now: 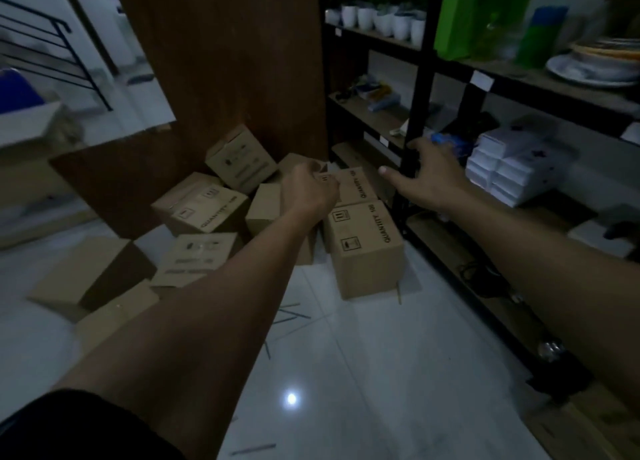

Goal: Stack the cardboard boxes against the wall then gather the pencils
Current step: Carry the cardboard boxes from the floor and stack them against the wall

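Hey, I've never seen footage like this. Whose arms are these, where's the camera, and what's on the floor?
There is no machine here: one camera sits on a person's head, looking forward and down, so the two bare arms are that person's own. The left hand curls its fingers on the top edge of a cardboard box printed QUANTITY. The right hand is spread open at the black shelf rack, holding nothing. More boxes lie jumbled on the white tiled floor before a brown panel. Thin pencils lie scattered on the tiles nearer the camera.
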